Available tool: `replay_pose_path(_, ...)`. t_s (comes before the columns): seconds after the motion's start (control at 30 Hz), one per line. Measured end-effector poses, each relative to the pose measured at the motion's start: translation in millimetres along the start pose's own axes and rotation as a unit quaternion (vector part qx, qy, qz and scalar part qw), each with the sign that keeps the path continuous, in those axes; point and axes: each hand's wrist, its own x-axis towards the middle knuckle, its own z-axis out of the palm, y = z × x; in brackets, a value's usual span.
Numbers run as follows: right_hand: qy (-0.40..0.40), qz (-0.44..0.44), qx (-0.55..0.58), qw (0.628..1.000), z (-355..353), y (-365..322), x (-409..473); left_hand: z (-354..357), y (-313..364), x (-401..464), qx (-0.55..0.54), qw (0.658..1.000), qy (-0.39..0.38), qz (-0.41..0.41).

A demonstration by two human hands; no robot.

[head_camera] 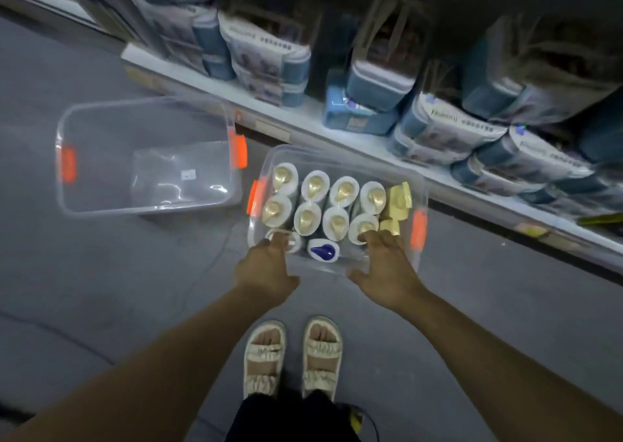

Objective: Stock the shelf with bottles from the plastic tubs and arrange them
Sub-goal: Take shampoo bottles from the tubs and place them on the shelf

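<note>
A clear plastic tub (416, 185) with orange latches stands on the floor in front of me, filled with several white bottles with gold caps (344, 192). One blue-capped bottle (323, 250) stands at its near edge, and yellow bottles (399, 200) fill its right end. My left hand (268, 266) reaches into the near left corner, fingers over a bottle top there. My right hand (382, 266) reaches in at the near right, fingertips touching a gold-capped bottle. Neither hand visibly grips anything.
A second clear tub (60, 172) sits empty on the floor to the left. A low white shelf (303, 111) runs diagonally behind the tubs, loaded with blue and white wrapped packs (269, 61). My sandalled feet (293, 354) stand just behind the full tub.
</note>
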Motion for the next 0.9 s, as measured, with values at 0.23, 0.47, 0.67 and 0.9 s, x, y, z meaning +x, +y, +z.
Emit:
replay_pose_path(0.23,0.025,-0.010,0.012,1.000,89,21,68,53,-28,63,0.001,0.999,0.051,0.002)
replay_pose_path(0.47,0.119,0.012,-0.038,0.992,142,24,100,78,-50,93,-0.010,0.995,0.094,0.029)
replay_pose_path(0.67,0.153,0.026,-0.086,0.984,161,21,110,89,-61,104,-0.014,0.992,0.117,0.046)
replay_pose_path(0.9,0.195,-0.030,-0.150,0.969,157,24,102,90,-67,104,-0.009,0.991,0.122,0.058)
